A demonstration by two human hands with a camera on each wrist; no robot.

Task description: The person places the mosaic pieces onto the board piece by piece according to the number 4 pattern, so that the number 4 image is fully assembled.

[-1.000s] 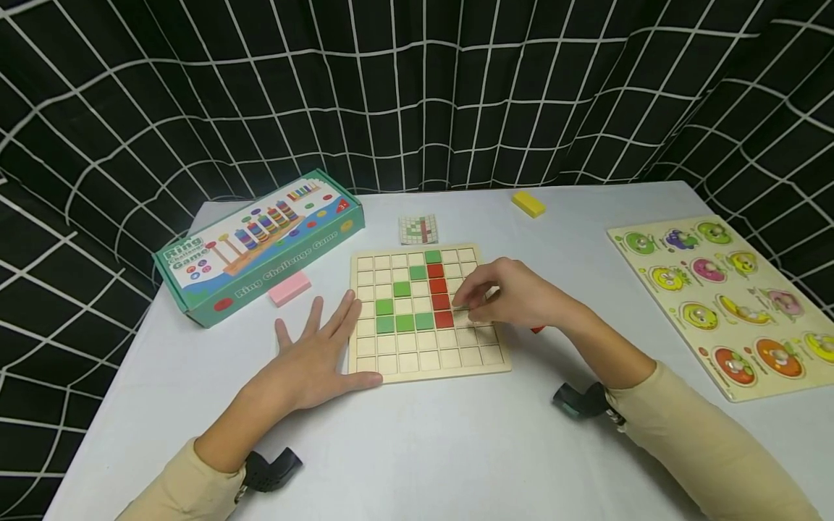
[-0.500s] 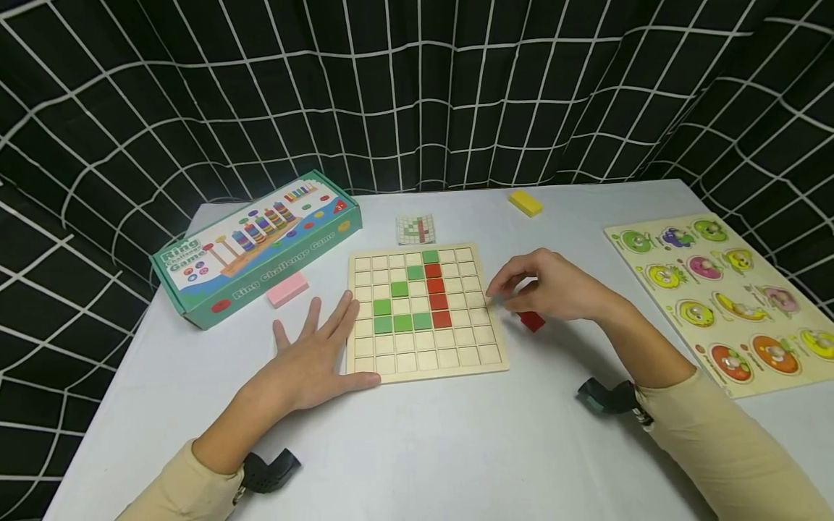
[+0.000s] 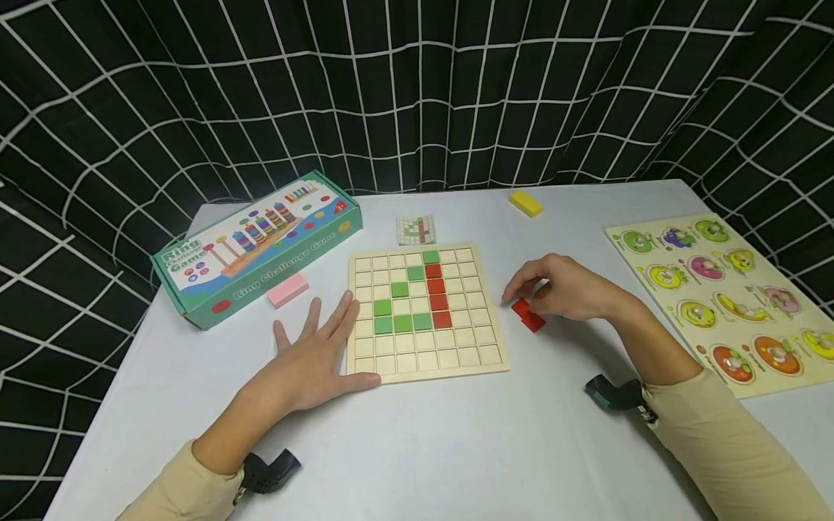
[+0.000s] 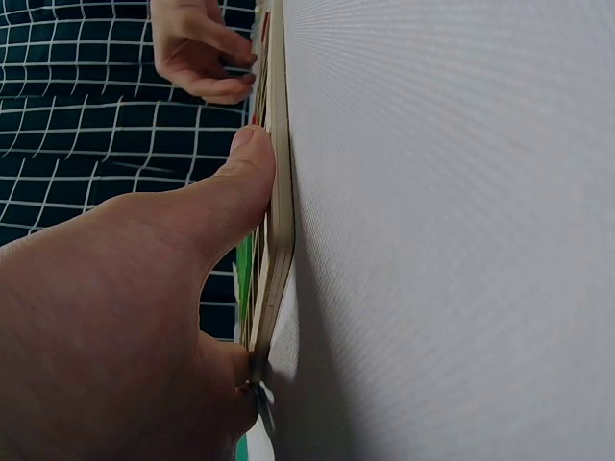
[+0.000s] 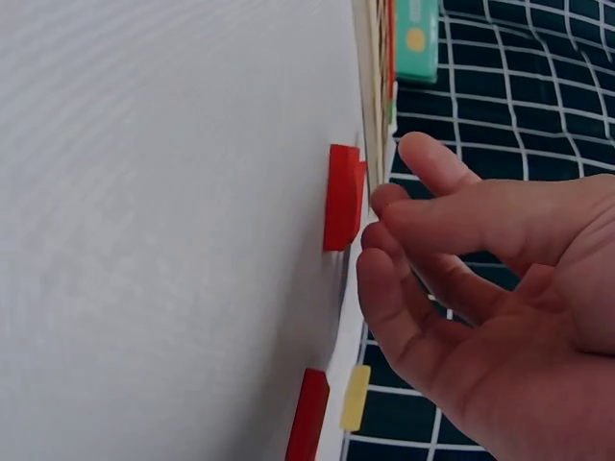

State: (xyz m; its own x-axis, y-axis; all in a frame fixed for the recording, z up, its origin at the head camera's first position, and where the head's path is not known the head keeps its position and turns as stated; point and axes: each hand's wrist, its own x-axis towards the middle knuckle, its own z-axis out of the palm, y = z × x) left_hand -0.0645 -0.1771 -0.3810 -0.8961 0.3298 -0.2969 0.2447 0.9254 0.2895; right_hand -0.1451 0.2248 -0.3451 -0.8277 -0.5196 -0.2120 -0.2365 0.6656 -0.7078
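A wooden grid board [image 3: 426,360] lies on the white table, with several green tiles [image 3: 402,323] and a column of red tiles [image 3: 438,302] set in its squares. My left hand [image 3: 309,369] rests at its left side, fingers spread and straight, the thumb on the near left corner. In the left wrist view that thumb [image 4: 235,187] lies along the board's edge. Right of the board, my right hand [image 3: 563,289] hovers over loose red pieces [image 3: 533,322], thumb and fingers bent and apart. In the right wrist view a red piece [image 5: 341,197] stands just beyond the fingertips, which hold nothing.
A small pattern card [image 3: 415,230] lies behind the board. A green ring game box [image 3: 260,250] and a pink block [image 3: 287,290] are at the left. At the back is a yellow block [image 3: 525,203]. A fruit puzzle board [image 3: 723,304] lies at the right.
My right hand has moved right from over the grid board to above the loose red pieces, bringing more of them into view. My left hand keeps its place.
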